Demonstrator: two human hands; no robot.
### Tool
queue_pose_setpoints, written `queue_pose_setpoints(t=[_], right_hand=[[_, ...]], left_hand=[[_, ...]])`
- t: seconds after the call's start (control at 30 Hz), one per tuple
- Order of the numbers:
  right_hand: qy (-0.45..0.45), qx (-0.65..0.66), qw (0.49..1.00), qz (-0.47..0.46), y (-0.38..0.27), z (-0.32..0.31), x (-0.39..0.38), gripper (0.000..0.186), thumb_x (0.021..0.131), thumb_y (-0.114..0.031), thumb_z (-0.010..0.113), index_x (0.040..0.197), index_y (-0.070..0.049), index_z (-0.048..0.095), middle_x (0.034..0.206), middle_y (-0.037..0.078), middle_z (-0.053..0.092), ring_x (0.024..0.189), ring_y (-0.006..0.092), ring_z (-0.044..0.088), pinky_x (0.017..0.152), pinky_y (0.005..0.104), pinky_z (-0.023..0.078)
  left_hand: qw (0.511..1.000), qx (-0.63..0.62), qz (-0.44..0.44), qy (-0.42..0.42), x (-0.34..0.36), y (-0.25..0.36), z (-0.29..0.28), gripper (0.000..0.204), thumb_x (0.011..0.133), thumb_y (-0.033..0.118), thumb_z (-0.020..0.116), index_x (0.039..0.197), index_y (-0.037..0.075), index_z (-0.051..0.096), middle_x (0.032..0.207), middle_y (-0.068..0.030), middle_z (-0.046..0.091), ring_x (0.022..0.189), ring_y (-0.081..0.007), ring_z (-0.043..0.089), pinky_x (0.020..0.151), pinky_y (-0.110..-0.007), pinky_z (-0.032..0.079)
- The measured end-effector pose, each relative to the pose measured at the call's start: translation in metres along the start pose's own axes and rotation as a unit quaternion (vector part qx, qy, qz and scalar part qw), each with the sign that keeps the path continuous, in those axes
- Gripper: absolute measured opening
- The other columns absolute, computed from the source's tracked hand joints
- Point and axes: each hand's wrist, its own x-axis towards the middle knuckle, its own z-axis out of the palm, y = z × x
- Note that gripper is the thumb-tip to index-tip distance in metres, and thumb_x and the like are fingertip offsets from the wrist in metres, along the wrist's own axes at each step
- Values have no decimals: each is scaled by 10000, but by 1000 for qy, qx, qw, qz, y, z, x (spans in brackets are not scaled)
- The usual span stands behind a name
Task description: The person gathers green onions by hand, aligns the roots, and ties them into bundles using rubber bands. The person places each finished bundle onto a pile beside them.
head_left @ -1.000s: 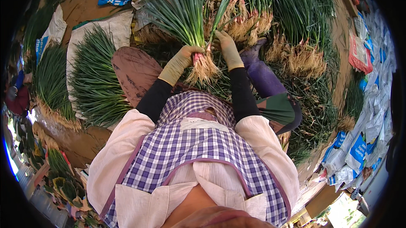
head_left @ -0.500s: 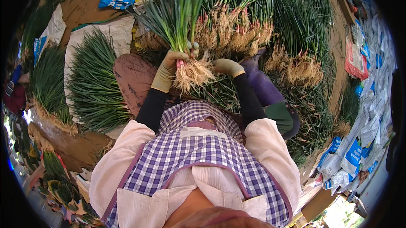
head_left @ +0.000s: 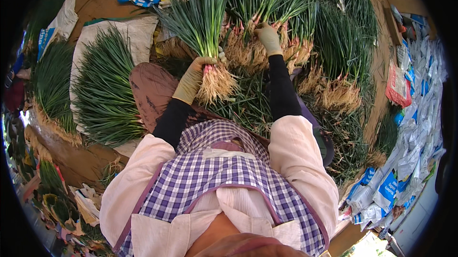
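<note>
My left hand, in a tan glove, grips a bunch of green onions just above its pale root clump, holding it upright over my lap. My right hand, also gloved, reaches forward into a heap of loose green onions and rests on their stalks near the roots. Whether its fingers close around any stalks is hidden. Black sleeves cover both forearms.
A fan-shaped pile of green onions lies on a white sack at my left. More rooted bunches lie at the right. Blue and white bags line the right edge. My brown-trousered knee is below the held bunch.
My right hand has let go of the bunch and reached forward into the heap. My left hand keeps the bunch and has lifted it slightly to the left.
</note>
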Motion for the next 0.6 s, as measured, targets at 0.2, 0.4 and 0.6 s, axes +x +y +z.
queue_pose_setpoints(t=[0.2,0.4,0.6], right_hand=[[-211,223,952,-20,13,-33,-89,234,812,-117,551,991,0,645,868,35,623,747,110,526,701,238,432],[-233,171,957,-2,45,-24,-132,250,807,-136,596,1034,-36,635,887,53,632,804,151,566,763,274,451],[-3,-153,988,-8,83,-16,-128,334,856,-320,560,1058,-59,610,971,192,632,944,319,613,795,396,482]], left_hand=[[998,-38,28,-42,4,-8,56,395,720,-43,590,1112,-47,546,1092,-203,602,1028,-300,588,927,-416,481],[999,-11,30,-25,4,-4,74,454,703,-7,592,1144,-94,529,1195,-230,557,1060,-286,577,979,-417,432],[999,20,-29,-3,5,-16,67,479,716,-2,589,1181,-93,514,1211,-227,548,1132,-297,538,965,-398,446]])
